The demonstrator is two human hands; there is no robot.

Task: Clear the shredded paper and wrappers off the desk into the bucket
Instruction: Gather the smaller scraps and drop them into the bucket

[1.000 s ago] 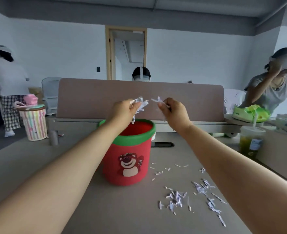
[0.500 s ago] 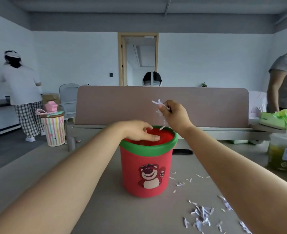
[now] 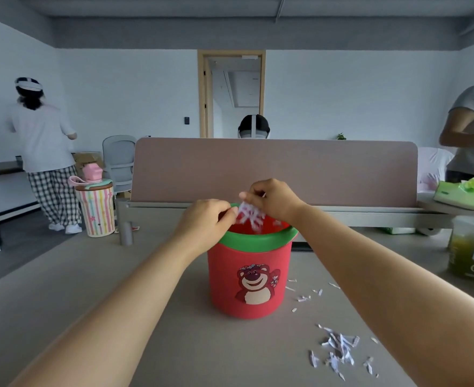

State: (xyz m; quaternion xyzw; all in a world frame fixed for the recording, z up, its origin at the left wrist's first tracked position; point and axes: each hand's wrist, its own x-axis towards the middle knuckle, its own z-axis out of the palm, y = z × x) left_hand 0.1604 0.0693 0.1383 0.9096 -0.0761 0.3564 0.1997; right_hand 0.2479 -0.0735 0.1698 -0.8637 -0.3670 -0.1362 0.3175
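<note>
While pinched shut, hands point(image 3: 274, 201) shed scraps point(image 3: 248, 215)

Bucket point(image 3: 248, 277) mid-desk blocks centre; drink cup point(image 3: 471, 247) crowds right edge; left desk point(image 3: 62, 289) surface open.

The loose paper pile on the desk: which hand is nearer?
Right. The right hand is over the bucket, on the paper pile's side; the left hand is farther left.
</note>
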